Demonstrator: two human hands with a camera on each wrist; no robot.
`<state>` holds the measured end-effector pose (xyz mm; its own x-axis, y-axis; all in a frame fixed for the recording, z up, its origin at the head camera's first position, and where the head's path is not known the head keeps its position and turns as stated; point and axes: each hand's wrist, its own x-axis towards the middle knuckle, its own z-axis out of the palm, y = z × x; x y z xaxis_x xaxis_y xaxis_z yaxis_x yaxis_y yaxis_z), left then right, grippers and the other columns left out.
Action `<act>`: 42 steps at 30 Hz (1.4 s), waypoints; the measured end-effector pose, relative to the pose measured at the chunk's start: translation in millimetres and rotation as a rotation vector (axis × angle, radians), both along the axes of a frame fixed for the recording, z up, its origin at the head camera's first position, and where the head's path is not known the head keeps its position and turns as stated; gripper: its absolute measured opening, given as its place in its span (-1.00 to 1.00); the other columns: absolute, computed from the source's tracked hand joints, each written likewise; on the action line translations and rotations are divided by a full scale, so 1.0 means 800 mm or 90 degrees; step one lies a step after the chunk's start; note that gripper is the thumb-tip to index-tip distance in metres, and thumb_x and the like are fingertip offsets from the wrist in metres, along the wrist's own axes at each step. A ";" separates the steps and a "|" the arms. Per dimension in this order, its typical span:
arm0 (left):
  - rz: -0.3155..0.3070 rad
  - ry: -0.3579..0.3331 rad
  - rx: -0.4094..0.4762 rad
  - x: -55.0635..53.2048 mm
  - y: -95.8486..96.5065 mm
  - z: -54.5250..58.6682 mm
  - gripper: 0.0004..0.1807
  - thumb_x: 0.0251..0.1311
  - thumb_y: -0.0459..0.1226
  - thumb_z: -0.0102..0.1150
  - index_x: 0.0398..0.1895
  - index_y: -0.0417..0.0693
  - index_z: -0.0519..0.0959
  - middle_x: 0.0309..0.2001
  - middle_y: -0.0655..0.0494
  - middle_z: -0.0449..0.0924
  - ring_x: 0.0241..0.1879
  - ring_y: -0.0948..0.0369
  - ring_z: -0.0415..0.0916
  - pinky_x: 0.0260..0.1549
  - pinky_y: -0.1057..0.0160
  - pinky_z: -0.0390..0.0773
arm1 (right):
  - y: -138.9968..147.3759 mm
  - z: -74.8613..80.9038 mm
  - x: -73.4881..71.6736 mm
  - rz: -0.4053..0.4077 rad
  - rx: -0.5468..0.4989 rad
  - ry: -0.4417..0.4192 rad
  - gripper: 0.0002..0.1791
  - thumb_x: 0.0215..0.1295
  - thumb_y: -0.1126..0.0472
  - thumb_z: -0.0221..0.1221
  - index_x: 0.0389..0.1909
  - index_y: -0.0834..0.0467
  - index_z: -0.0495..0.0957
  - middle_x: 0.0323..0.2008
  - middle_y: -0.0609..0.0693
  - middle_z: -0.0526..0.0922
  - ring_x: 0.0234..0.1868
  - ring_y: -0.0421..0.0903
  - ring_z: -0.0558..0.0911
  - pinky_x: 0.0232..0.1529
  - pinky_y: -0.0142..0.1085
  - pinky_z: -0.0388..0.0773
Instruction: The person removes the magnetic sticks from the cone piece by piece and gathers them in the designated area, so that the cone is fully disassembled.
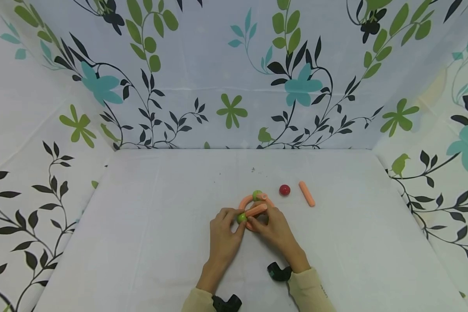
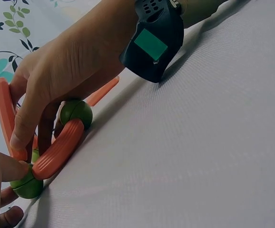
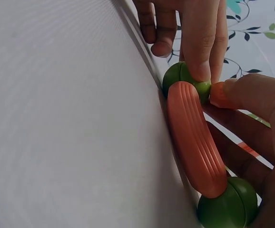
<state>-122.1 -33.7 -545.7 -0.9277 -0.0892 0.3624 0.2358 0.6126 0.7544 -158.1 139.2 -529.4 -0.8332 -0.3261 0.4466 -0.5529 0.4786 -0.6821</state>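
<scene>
A ring of curved orange pieces (image 3: 194, 137) joined by green balls (image 3: 228, 204) lies on the white tabletop, partly hidden by both hands. My left hand (image 1: 224, 234) pinches the green ball (image 1: 242, 218) on the ring's near left side between thumb and fingers. From the other side, my right hand (image 1: 274, 227) grips a straight orange stick (image 2: 4, 116), its lower end right at that ball. The stick tilts up from the ring. At the ring's far side, another green ball (image 1: 257, 195) has an orange piece (image 1: 262, 196) standing out of it.
A red ball (image 1: 284, 190) and a loose orange stick (image 1: 307, 193) lie on the white tabletop (image 1: 160, 225), behind and right of the ring. Cloth printed with leaves (image 1: 234, 112) rises at the back and along the sides. A dark camera (image 1: 279, 272) sits on the right wrist.
</scene>
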 end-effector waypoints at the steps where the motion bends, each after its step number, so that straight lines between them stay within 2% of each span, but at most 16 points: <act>1: 0.000 -0.003 0.000 0.000 0.000 -0.001 -0.65 0.11 -0.31 0.55 -0.02 0.12 0.74 -0.11 0.18 0.65 -0.19 0.19 0.57 -0.12 0.21 0.49 | 0.001 -0.001 0.000 -0.001 0.003 -0.005 -0.72 0.26 0.24 0.44 -0.05 0.06 0.61 -0.17 -0.11 0.79 -0.13 -0.16 0.76 -0.06 -0.17 0.69; 4: -0.004 -0.008 0.001 0.000 0.000 -0.001 -0.66 0.12 -0.31 0.54 -0.02 0.11 0.74 -0.10 0.18 0.66 -0.19 0.20 0.56 -0.10 0.20 0.47 | 0.003 0.000 0.001 -0.006 0.006 -0.025 -0.72 0.28 0.22 0.43 -0.04 0.07 0.61 -0.16 -0.11 0.79 -0.11 -0.15 0.75 -0.03 -0.15 0.69; 11: -0.005 0.001 -0.005 0.000 0.000 -0.002 -0.64 0.11 -0.32 0.55 -0.01 0.11 0.73 -0.10 0.20 0.65 -0.20 0.22 0.57 -0.09 0.20 0.47 | 0.010 0.000 0.006 -0.022 -0.003 -0.044 -0.59 0.30 0.22 0.42 0.10 0.15 0.53 -0.10 -0.04 0.80 -0.13 -0.09 0.75 -0.07 -0.12 0.71; 18: 0.000 0.008 -0.008 0.000 0.000 -0.003 -0.63 0.08 -0.33 0.56 -0.01 0.09 0.74 -0.10 0.19 0.65 -0.22 0.24 0.56 -0.13 0.23 0.50 | 0.020 0.008 0.009 -0.014 -0.014 -0.124 -0.61 0.30 0.18 0.42 0.11 0.08 0.58 -0.03 -0.09 0.80 0.01 -0.13 0.75 0.06 -0.15 0.70; 24: 0.001 0.003 -0.006 -0.001 0.000 0.000 -0.64 0.09 -0.32 0.55 -0.01 0.09 0.74 -0.11 0.20 0.65 -0.24 0.24 0.54 -0.14 0.24 0.46 | 0.032 0.009 0.005 0.000 -0.063 -0.086 -0.68 0.31 0.26 0.40 0.05 0.05 0.62 -0.01 -0.05 0.81 0.13 -0.10 0.74 0.13 -0.16 0.69; 27: 0.000 -0.005 -0.002 -0.002 0.001 0.000 -0.64 0.09 -0.33 0.56 -0.02 0.09 0.74 -0.11 0.19 0.65 -0.24 0.23 0.53 -0.16 0.25 0.48 | 0.040 0.007 0.002 -0.010 -0.088 -0.066 -0.70 0.31 0.29 0.39 0.03 0.04 0.64 0.01 -0.01 0.79 0.01 -0.21 0.73 0.02 -0.19 0.70; 31: -0.004 -0.021 0.003 -0.002 0.000 -0.001 -0.63 0.11 -0.32 0.55 0.00 0.12 0.74 -0.10 0.20 0.65 -0.22 0.23 0.53 -0.15 0.26 0.49 | 0.048 0.006 0.001 -0.056 -0.111 -0.055 -0.71 0.32 0.31 0.39 0.02 0.05 0.64 -0.04 -0.01 0.76 -0.19 -0.30 0.63 -0.08 -0.24 0.64; 37: 0.001 -0.019 -0.001 -0.003 0.000 -0.002 -0.62 0.10 -0.30 0.56 0.01 0.14 0.73 -0.09 0.22 0.64 -0.21 0.25 0.52 -0.13 0.25 0.47 | 0.063 0.011 -0.002 -0.155 -0.160 -0.101 -0.74 0.38 0.18 0.36 0.03 0.07 0.62 -0.09 -0.02 0.75 -0.19 -0.30 0.61 -0.09 -0.45 0.54; 38: 0.000 -0.019 -0.002 -0.002 -0.001 -0.002 -0.61 0.10 -0.30 0.56 0.01 0.14 0.73 -0.09 0.22 0.64 -0.21 0.25 0.52 -0.13 0.25 0.47 | 0.066 0.013 -0.003 -0.175 -0.168 -0.109 -0.72 0.39 0.18 0.36 0.06 0.09 0.62 -0.06 0.02 0.75 -0.18 -0.33 0.61 -0.09 -0.50 0.53; 42: -0.006 -0.025 -0.001 -0.001 -0.002 -0.002 -0.62 0.11 -0.30 0.55 0.02 0.13 0.73 -0.09 0.21 0.64 -0.21 0.24 0.52 -0.13 0.25 0.46 | 0.078 0.025 0.000 -0.238 -0.199 -0.131 -0.71 0.41 0.19 0.34 0.08 0.16 0.62 0.34 0.11 0.60 -0.16 -0.39 0.62 -0.12 -0.62 0.52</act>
